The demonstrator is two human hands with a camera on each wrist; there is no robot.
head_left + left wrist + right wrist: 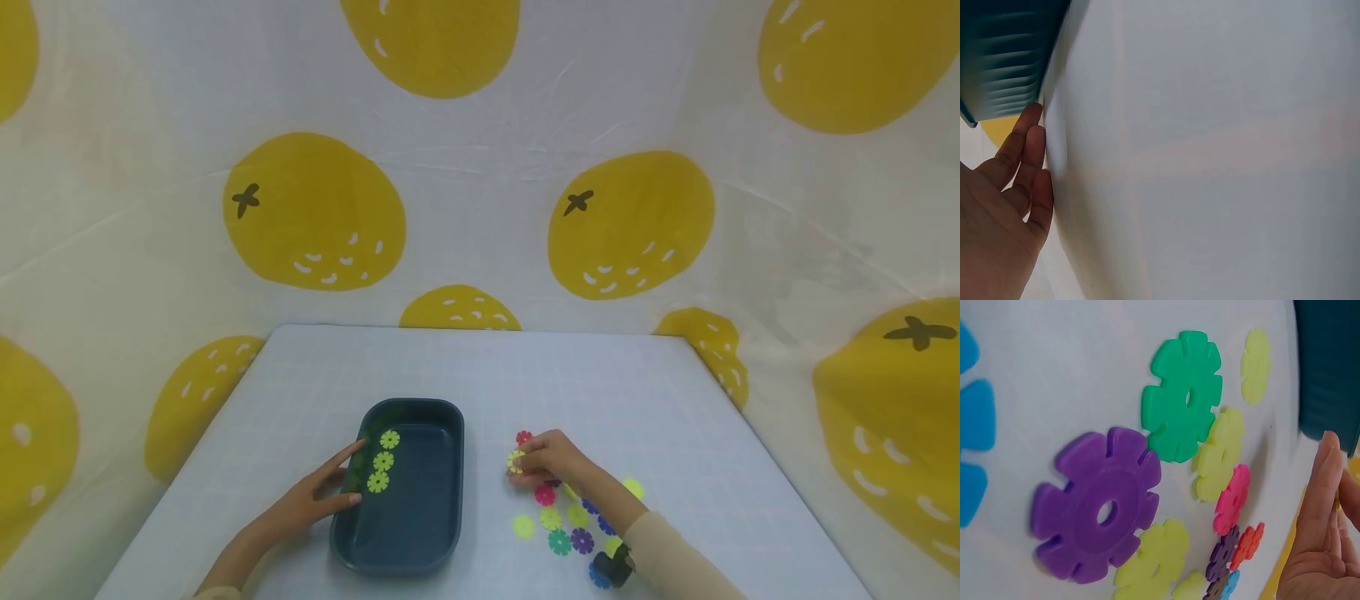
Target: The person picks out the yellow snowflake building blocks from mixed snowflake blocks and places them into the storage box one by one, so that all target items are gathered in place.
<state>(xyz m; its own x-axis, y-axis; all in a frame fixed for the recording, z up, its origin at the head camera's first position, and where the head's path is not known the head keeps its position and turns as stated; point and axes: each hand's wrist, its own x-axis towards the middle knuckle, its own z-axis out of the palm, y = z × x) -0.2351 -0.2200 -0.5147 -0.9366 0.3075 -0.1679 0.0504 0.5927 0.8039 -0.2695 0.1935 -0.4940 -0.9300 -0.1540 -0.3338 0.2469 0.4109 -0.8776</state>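
Gently steady tray [411, 525]: left hand [302, 502] at its left side, fingers extended. Right hand [553, 461], right of tray, pinches yellow disc [513, 461]; best gripped lightly, by edge.

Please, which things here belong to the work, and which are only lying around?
In use: dark tray, three yellow pieces inside, yellow piece pinched by right hand; perhaps loose yellow pieces.
Apparently just lying about: green piece, purple piece, pink piece.
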